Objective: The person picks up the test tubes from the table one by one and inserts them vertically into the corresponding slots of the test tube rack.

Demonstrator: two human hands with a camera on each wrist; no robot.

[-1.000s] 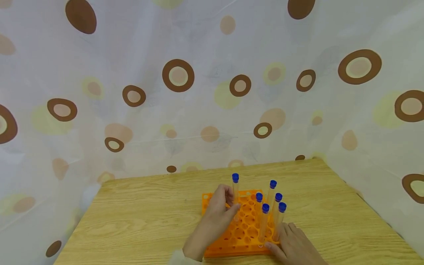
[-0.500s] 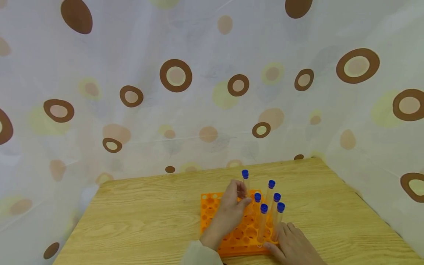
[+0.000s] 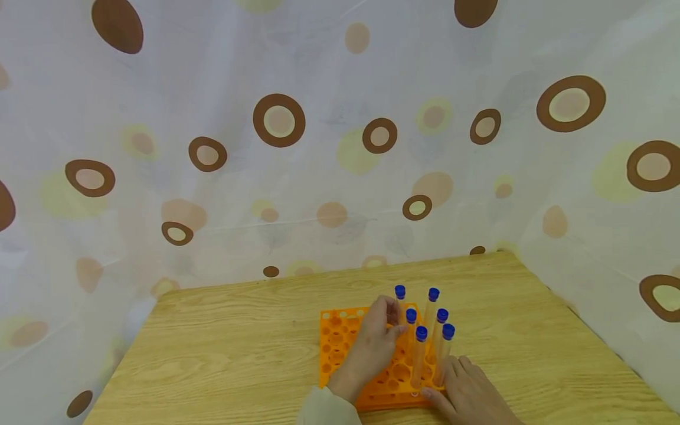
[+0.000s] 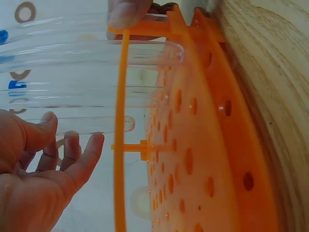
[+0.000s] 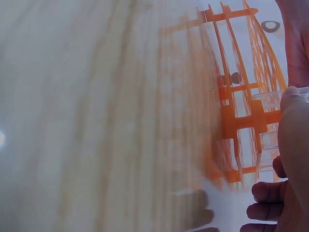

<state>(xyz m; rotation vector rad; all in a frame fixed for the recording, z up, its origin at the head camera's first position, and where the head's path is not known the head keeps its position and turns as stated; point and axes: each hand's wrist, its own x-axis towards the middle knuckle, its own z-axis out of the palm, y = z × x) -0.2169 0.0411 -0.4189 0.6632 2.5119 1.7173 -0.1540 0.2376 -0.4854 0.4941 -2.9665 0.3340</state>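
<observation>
An orange test tube rack (image 3: 393, 402) with rows of round holes stands on the table. My left hand (image 3: 372, 345) pinches a clear test tube (image 3: 400, 292) with a blue cap, upright at the rack's back right part. In the left wrist view, the tube's rounded bottom (image 4: 129, 123) pokes just through the upper plate, short of the lower plates. Several blue-capped tubes (image 3: 419, 354) stand in the right columns. At the front right corner, my right hand (image 3: 473, 389) holds the rack, its thumb at the front edge and its fingers along the right side.
A wooden table (image 3: 228, 348) extends to both sides of the rack. Behind and beside it hangs a pale curtain (image 3: 297, 177) with brown and yellow circles. The standing tubes are close to the left hand's fingertips.
My left hand has carried its tube rightward across the rack, then lowered it, so the cap now sits lower. The right hand has stayed at the corner. The head view has shifted slightly.
</observation>
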